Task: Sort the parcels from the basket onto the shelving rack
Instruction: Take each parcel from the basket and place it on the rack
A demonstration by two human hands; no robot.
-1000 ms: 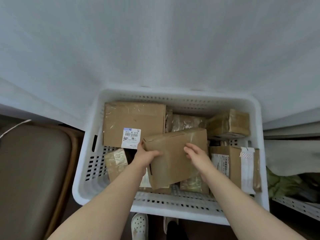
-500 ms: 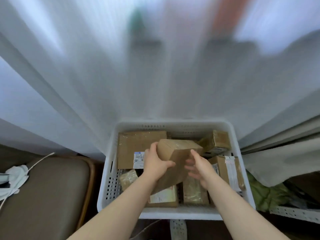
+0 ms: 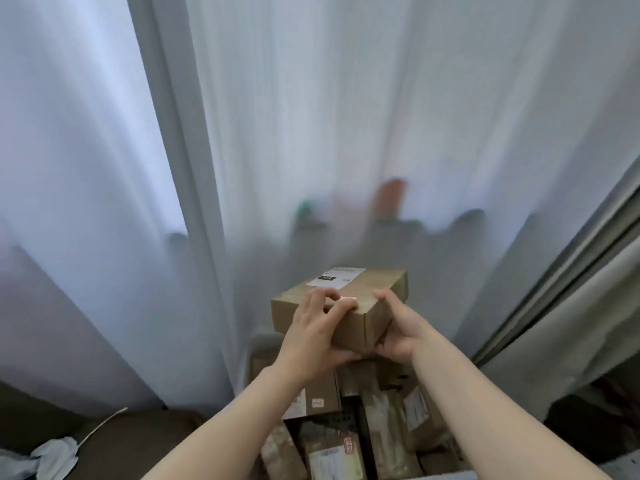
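One parcel (image 3: 367,288): left hand (image 3: 312,331), right hand (image 3: 399,330).

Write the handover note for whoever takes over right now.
Left hand: grips the box, fingers on top.
Right hand: grips the box's right end.
Box: held above the basket, label up.
Done: this box is out of the basket.
Left: shelve it, then the other parcels in the basket. Rack not in view.

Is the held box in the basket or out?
Out. The left hand and right hand hold the box raised above the other parcels, against the curtain.
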